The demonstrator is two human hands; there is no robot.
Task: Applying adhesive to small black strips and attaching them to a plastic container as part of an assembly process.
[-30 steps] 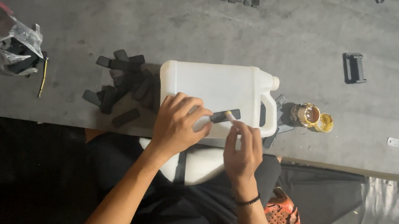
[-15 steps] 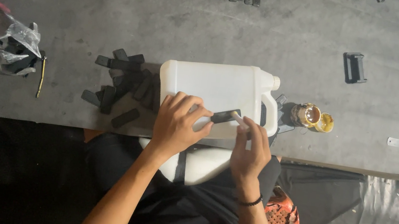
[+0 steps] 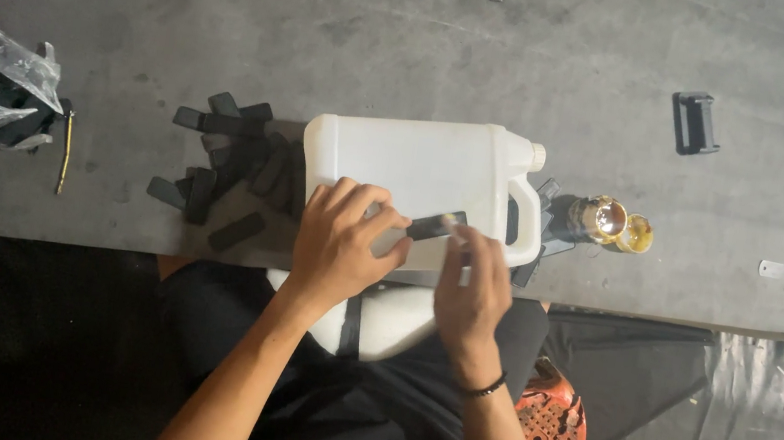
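Pinching one end of the small black strip [image 3: 436,226], your left hand [image 3: 340,248] pins it flat on the side of the white plastic jug [image 3: 419,168], which lies on the grey table [image 3: 435,44] at its near edge. Your right hand [image 3: 471,296] is closed on something thin whose tip meets the strip's other end; what it is cannot be made out. The strip looks light and stiff, so grip its long edges; the smooth jug may slide.

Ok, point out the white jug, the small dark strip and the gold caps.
white jug [image 3: 420,158]: head view, flat side.
small dark strip [image 3: 434,226]: head view, its middle.
gold caps [image 3: 611,221]: head view, larger cap's top.
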